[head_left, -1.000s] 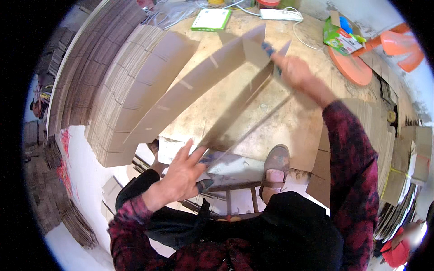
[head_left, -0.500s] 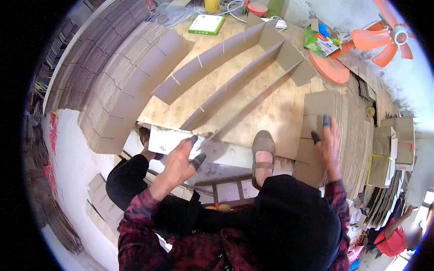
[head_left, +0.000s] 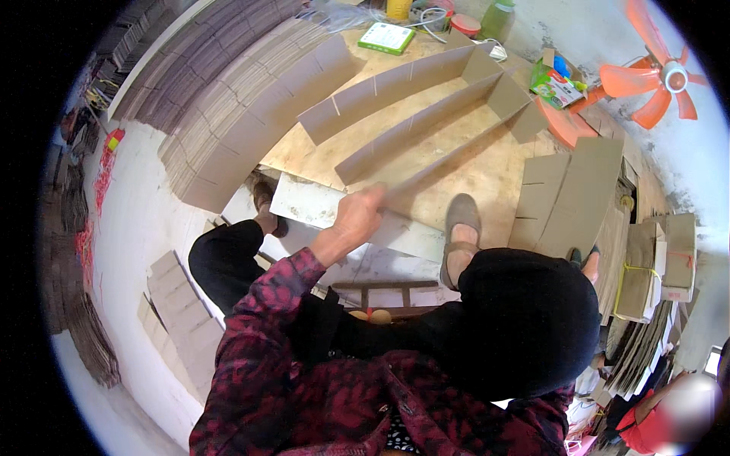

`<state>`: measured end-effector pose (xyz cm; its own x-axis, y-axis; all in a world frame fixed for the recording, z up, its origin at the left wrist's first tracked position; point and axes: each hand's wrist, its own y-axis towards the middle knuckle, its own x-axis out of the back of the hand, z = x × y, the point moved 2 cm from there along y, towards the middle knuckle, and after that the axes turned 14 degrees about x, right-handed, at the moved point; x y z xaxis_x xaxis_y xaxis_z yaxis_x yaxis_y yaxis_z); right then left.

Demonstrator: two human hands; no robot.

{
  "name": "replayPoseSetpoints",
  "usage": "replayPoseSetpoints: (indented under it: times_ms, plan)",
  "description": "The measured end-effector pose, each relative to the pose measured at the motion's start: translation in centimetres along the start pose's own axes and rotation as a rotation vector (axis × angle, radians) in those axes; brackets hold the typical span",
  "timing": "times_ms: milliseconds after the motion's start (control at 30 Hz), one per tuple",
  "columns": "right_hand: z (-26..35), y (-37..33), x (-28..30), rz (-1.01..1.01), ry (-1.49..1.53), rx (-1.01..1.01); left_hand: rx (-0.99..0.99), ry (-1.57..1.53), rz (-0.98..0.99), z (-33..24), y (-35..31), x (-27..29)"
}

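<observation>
On the wooden tabletop [head_left: 487, 178] stand three long cardboard strips on edge. My left hand [head_left: 356, 218] is closed around the near end of the right-hand strip [head_left: 449, 156]. To its left are the middle strip [head_left: 418, 125], with a slot cut in it, and the far-left strip [head_left: 380, 95]. A slotted cardboard sheet [head_left: 582, 194] is tilted up off the stack on the right. My right hand [head_left: 591, 266], wearing dark finger covers, is at this sheet's near edge, with its fingers bent; my knee hides most of the hand.
Stacked cardboard [head_left: 228, 114] fills the left side. My shoe [head_left: 461, 216] rests on the tabletop's front edge. An orange fan [head_left: 661, 76], a green box [head_left: 559, 83] and a green-white packet [head_left: 386, 38] are at the back. A person in red [head_left: 646, 425] is at lower right.
My left hand has moved forward and closed on the near end of the strip. The right hand has moved back toward me, and a sheet on the right stack is now tilted up.
</observation>
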<state>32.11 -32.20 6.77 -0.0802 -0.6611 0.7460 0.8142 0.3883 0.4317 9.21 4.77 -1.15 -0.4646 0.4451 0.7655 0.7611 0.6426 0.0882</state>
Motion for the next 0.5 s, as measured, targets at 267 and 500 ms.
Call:
replayPoseSetpoints:
  times_ms: [267,500]
  plan:
    - [11.5,8.8,-8.5,0.25,0.26,0.57,0.058,0.066,0.017,0.6,0.5,-0.4]
    - [17.9,12.7,-15.2,0.506,0.649,0.772,0.094,0.033,0.057,-0.4,1.6,-0.5]
